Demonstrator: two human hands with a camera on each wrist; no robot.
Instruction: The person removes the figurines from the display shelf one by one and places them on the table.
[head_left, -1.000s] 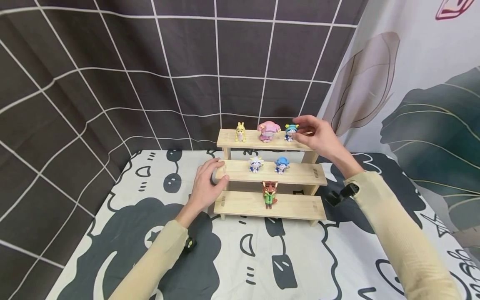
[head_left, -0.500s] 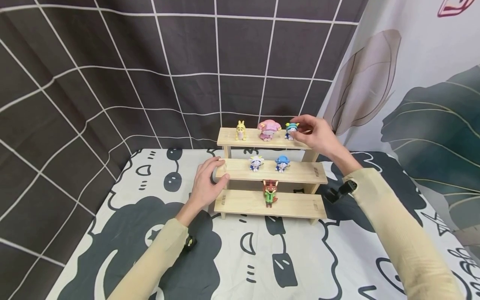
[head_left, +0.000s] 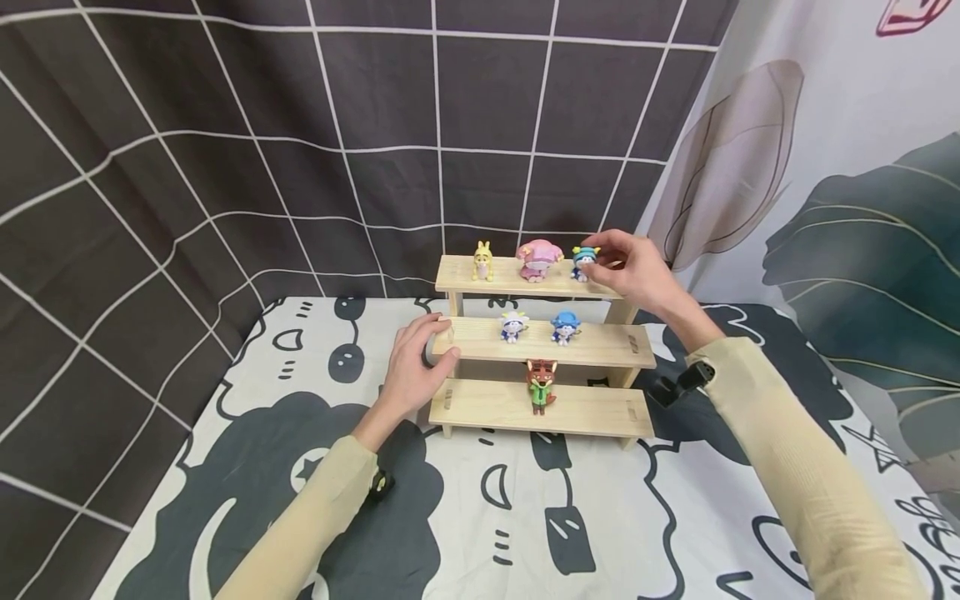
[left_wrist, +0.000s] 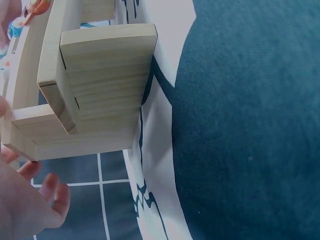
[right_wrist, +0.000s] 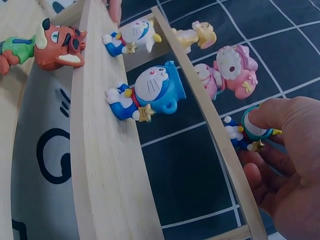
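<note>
right hand (head_left: 633,268) pinches the small blue-hat figure (head_left: 582,262) at its head, on the top tier's right end; left hand (head_left: 413,367) curls round the wooden stand (head_left: 480,342) at the mid tier's left end. figure prob light, hard, smooth & tippy, so hold by the head/body w/ fingertips; pink figure (head_left: 537,260) sits just left of the grip
</note>
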